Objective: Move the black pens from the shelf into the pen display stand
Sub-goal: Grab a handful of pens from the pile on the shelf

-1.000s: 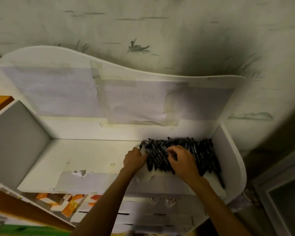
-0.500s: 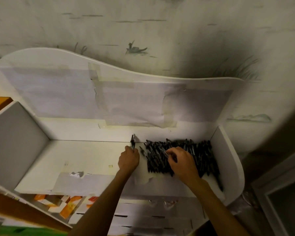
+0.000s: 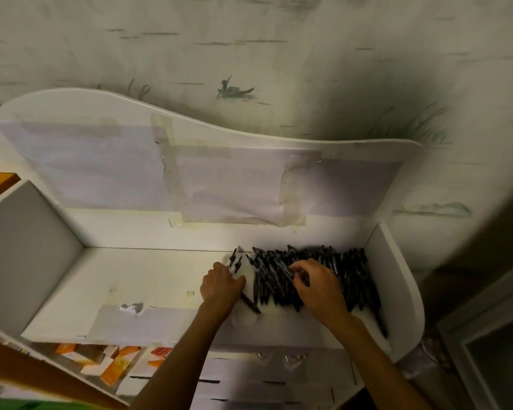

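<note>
Two hands gather black pens from a white shelf.

The left hand (image 3: 221,287) is clenched round a small bunch of pens (image 3: 234,261) whose ends stick out above the fist, just left of the main pile (image 3: 335,279) heaped at the shelf's (image 3: 148,279) right end. The right hand (image 3: 317,287) rests on the pile with fingers curled, pinching one pen. This looks like the gathering step. No pen stand can be picked out in view, so the next move likely calls for passing pens leftward, then carrying the bunch off the shelf.
</note>
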The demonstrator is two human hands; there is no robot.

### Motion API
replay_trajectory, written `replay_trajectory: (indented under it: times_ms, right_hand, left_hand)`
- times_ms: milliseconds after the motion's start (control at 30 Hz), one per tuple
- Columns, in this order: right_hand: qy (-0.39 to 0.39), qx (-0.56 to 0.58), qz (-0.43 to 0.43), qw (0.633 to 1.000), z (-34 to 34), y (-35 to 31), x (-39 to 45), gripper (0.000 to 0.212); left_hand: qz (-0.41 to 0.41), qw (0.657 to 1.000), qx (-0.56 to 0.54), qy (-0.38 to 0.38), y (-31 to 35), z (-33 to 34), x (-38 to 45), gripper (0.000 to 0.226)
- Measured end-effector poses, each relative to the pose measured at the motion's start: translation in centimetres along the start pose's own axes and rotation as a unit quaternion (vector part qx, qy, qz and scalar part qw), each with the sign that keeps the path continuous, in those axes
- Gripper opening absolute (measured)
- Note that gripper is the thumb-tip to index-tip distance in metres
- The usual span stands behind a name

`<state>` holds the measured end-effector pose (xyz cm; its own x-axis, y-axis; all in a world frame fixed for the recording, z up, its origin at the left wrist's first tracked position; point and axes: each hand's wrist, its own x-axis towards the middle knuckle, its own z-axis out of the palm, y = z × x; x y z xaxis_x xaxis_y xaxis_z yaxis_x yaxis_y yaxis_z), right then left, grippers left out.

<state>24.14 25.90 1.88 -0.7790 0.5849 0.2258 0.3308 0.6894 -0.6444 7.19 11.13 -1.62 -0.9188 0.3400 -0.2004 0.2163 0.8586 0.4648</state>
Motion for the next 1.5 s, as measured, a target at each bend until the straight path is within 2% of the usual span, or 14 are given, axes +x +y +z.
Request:
replay_trajectory:
  times_ms: [133, 300, 400, 500, 600, 700, 900, 1100, 1200, 1367, 1500]
  right_hand:
    - [-0.002, 0.001, -0.003, 1.0, 0.2, 0.0, 0.1, 0.014]
    - [-0.005, 0.0, -0.009, 1.0, 0.4, -0.3, 0.3, 0.015]
    - [-0.012, 0.003, -0.009, 1.0, 0.2, -0.3, 0.3, 0.016]
    - [-0.012, -0.002, -0.009, 1.0, -0.1, -0.1, 0.3, 0.016]
    - [-0.009, -0.009, -0.005, 1.0, -0.3, 0.0, 0.3, 0.017]
    - [-0.008, -0.008, -0.004, 1.0, -0.3, 0.1, 0.3, 0.017]
    - [-0.009, -0.01, -0.001, 1.0, -0.5, 0.3, 0.2, 0.018]
    - [-0.012, -0.015, 0.002, 1.0, -0.4, 0.2, 0.0, 0.018]
    - [-0.016, -0.018, 0.006, 1.0, -0.3, 0.2, 0.0, 0.018]
    - [-0.02, -0.002, -0.001, 1.0, -0.1, 0.0, 0.2, 0.016]
    - [-0.026, -0.005, -0.011, 1.0, 0.0, -0.2, 0.3, 0.018]
  left_hand:
    - [0.014, 0.999, 0.006, -0.033, 0.5, -0.1, 0.0, 0.028]
    - [-0.043, 0.998, -0.032, -0.033, 1.9, -1.0, 0.6, 0.043]
    - [-0.055, 0.988, -0.128, -0.067, 1.8, -0.7, 1.5, 0.036]
    - [-0.046, 0.961, -0.245, -0.12, 1.8, 0.1, 1.6, 0.032]
    - [-0.036, 0.977, -0.196, -0.072, 2.2, 0.7, 1.3, 0.043]
    - [-0.035, 0.974, -0.217, -0.052, 2.6, 1.0, 1.0, 0.05]
    - [-0.02, 0.978, -0.199, -0.063, 2.8, 1.1, 1.3, 0.033]
    - [-0.012, 0.996, -0.09, -0.009, 2.7, 1.0, 1.1, 0.041]
    - [0.006, 0.997, -0.068, -0.023, 2.8, 0.8, 0.9, 0.046]
    - [0.041, 0.997, -0.054, -0.047, 2.6, 0.3, 1.4, 0.024]
    - [0.057, 0.997, -0.025, -0.034, 2.4, -0.1, 1.6, 0.03]
